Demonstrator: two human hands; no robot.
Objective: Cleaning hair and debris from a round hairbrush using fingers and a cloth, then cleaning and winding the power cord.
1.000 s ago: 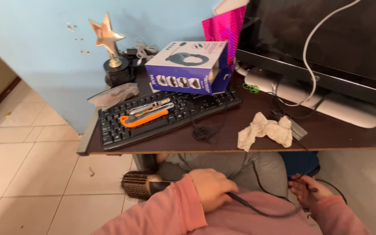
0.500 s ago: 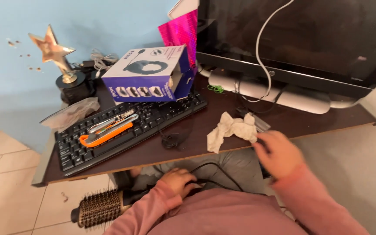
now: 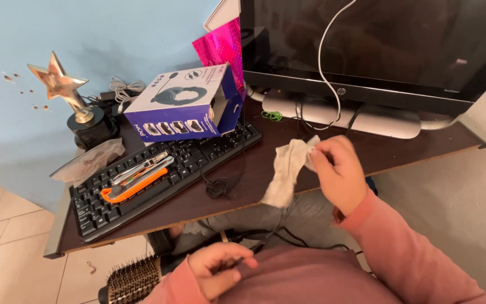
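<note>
My right hand (image 3: 338, 171) pinches a crumpled white cloth (image 3: 286, 169) and holds it hanging just above the dark brown desk (image 3: 400, 147). My left hand (image 3: 216, 270) rests low in my lap, its fingers closed on a black cable (image 3: 288, 239). A round bristle hair brush (image 3: 131, 280) lies at my left side, below the desk. Both sleeves are pink.
A black keyboard (image 3: 198, 155) carries an orange and silver tool (image 3: 136, 175) and a blue headset box (image 3: 181, 104). A gold star trophy (image 3: 66, 90), a clear plastic bag (image 3: 88, 159), a pink shiny sheet (image 3: 220, 48) and a dark monitor (image 3: 367, 45) with a white cable stand behind.
My right hand rose from my lap to the desk and lifted the white cloth. My left hand slid off the brush handle onto the cable. The view shifted right.
</note>
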